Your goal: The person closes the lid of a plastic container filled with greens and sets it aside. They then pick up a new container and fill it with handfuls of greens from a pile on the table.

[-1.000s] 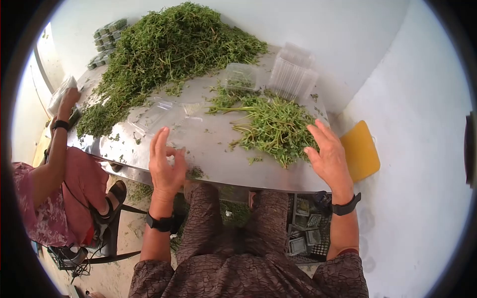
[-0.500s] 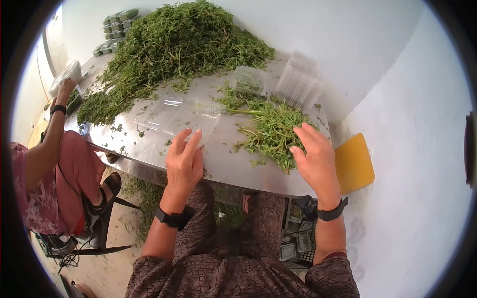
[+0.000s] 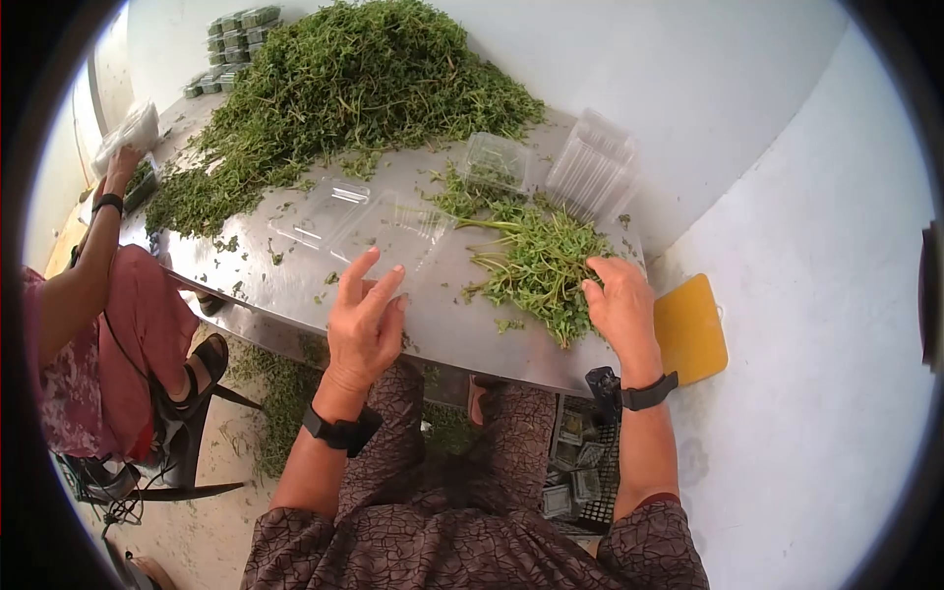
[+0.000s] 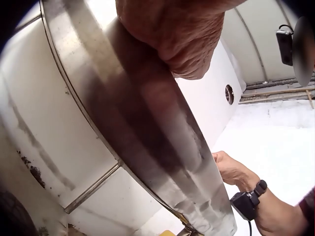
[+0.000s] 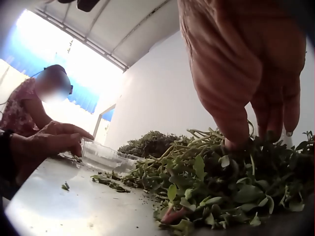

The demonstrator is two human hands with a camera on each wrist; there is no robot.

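My left hand [image 3: 366, 324] hovers over the near edge of the metal table, fingers spread and holding nothing. Just beyond its fingertips lies a clear plastic clamshell box [image 3: 393, 221], lid folded out flat. My right hand [image 3: 624, 300] is at the right side of a small heap of leafy green stems [image 3: 541, 261]. In the right wrist view its thumb and fingers point down into the leaves [image 5: 246, 191], with a gap between them; the fingertips are partly hidden by leaves.
A large mound of greens [image 3: 364, 88] covers the back of the table [image 3: 433, 315]. Stacked empty clamshells [image 3: 593, 167] stand back right, filled boxes [image 3: 236, 44] back left. A yellow board [image 3: 693, 329] is at the right. Another person's arm [image 3: 98, 216] reaches in at left.
My left hand has shifted right and its finger pinch has opened. My right hand has come in over the small heap, thumb and fingers closer together. The other person's hand has moved slightly.
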